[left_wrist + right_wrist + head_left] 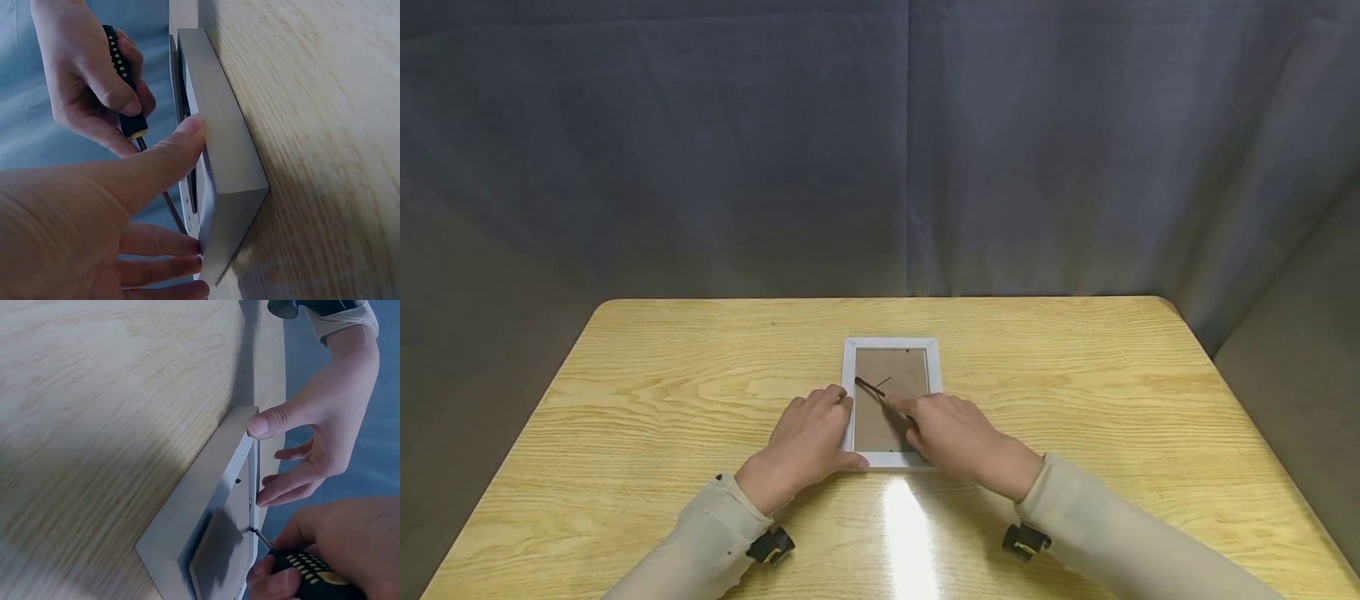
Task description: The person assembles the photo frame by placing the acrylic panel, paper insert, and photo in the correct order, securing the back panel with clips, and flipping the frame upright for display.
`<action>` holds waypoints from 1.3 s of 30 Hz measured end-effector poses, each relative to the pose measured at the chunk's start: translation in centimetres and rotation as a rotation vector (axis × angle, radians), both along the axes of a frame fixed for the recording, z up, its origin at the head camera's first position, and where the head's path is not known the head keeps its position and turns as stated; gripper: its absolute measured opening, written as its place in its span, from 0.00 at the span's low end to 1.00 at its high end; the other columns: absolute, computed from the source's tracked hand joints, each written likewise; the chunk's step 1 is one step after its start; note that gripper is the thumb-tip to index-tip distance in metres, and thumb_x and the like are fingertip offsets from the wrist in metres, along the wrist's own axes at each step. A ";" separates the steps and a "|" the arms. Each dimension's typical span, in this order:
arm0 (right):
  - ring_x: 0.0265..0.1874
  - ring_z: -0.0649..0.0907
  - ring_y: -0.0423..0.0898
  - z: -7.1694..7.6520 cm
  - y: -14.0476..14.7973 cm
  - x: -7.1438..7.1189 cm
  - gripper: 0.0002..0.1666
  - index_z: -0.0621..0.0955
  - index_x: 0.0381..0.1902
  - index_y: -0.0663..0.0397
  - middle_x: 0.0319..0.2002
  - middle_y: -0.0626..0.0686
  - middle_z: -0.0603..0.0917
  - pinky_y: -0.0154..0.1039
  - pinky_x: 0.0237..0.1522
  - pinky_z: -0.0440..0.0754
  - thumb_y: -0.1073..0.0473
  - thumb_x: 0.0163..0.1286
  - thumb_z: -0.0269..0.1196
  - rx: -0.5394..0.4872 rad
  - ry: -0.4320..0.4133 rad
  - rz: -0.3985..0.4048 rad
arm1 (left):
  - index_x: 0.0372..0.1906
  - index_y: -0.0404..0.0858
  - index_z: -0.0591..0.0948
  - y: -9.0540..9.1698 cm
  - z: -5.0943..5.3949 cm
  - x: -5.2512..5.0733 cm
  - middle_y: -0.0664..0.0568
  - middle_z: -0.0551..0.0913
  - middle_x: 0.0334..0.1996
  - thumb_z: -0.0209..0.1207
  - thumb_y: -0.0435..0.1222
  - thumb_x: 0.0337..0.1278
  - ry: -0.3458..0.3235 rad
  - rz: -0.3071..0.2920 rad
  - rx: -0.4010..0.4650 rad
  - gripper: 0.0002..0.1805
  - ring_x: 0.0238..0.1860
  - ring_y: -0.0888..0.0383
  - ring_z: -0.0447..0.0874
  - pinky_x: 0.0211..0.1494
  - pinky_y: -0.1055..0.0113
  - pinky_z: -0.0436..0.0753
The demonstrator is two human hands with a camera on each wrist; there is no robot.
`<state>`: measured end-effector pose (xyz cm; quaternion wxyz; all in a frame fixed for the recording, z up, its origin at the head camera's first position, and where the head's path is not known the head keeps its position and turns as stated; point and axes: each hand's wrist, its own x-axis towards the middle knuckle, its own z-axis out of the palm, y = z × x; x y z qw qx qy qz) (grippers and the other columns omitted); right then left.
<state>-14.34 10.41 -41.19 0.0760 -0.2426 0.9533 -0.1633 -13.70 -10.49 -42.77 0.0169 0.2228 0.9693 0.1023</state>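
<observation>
A white picture frame [891, 459] lies back side up on the table, its brown backing board [876, 429] showing. My left hand [808, 437] grips the near-left corner, thumb on the near edge and fingers along the left side. In my right hand [958, 433] I hold a screwdriver [122, 75] with a black and yellow handle. Its thin dark shaft [871, 387] slants across the board, with the tip at the left inner edge of the frame. The right wrist view shows a tan flap [212, 550] inside the frame and a small dark tab [238, 481].
The light wood table [700, 358] extends on all sides of the frame. Grey curtains [760, 150] hang behind and beside it. A black wrist device [771, 546] sits at the left cuff, another black device [1026, 540] at the right cuff.
</observation>
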 end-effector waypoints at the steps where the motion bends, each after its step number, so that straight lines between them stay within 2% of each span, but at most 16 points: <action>1: 0.20 0.74 0.43 0.0 0.0 0.0 0.28 0.79 0.66 0.51 0.30 0.54 0.86 0.36 0.18 0.72 0.65 0.68 0.64 -0.001 0.000 0.002 | 0.58 0.26 0.80 0.0 0.0 0.0 0.39 0.81 0.56 0.79 0.56 0.36 -0.002 0.000 0.000 0.47 0.55 0.42 0.81 0.53 0.48 0.81; 3: 0.19 0.74 0.42 0.1 0.0 0.0 0.28 0.79 0.66 0.52 0.28 0.53 0.84 0.36 0.17 0.72 0.65 0.68 0.64 -0.005 -0.004 0.006 | 0.58 0.26 0.80 0.0 0.0 0.0 0.39 0.81 0.57 0.79 0.56 0.37 -0.005 0.002 0.000 0.47 0.55 0.42 0.81 0.53 0.48 0.81; 10: 0.19 0.73 0.42 0.3 -0.1 -0.2 0.27 0.80 0.65 0.52 0.29 0.52 0.84 0.36 0.17 0.70 0.66 0.69 0.62 -0.013 -0.022 0.017 | 0.58 0.26 0.81 0.0 0.0 0.0 0.39 0.82 0.55 0.79 0.56 0.35 0.006 0.002 -0.002 0.47 0.53 0.42 0.81 0.51 0.49 0.81; 14: 0.19 0.72 0.42 0.3 -0.1 -0.3 0.27 0.80 0.65 0.52 0.26 0.52 0.81 0.36 0.17 0.69 0.67 0.68 0.62 -0.008 -0.027 0.021 | 0.58 0.26 0.81 0.0 0.1 0.0 0.40 0.82 0.55 0.79 0.56 0.35 0.005 0.004 -0.007 0.47 0.52 0.42 0.82 0.51 0.49 0.81; 23: 0.19 0.74 0.43 0.4 0.0 -0.3 0.28 0.78 0.67 0.53 0.21 0.50 0.77 0.36 0.18 0.72 0.67 0.68 0.62 -0.005 -0.054 0.019 | 0.58 0.26 0.80 0.1 0.3 0.0 0.39 0.82 0.55 0.79 0.56 0.37 -0.015 0.010 -0.011 0.48 0.52 0.43 0.82 0.51 0.49 0.81; 39: 0.19 0.73 0.43 0.6 -0.1 -0.2 0.28 0.78 0.67 0.54 0.24 0.51 0.79 0.35 0.17 0.70 0.67 0.69 0.62 -0.015 -0.052 0.032 | 0.54 0.26 0.82 0.1 0.2 0.0 0.39 0.82 0.53 0.80 0.56 0.34 0.024 -0.005 -0.007 0.46 0.50 0.43 0.83 0.49 0.49 0.82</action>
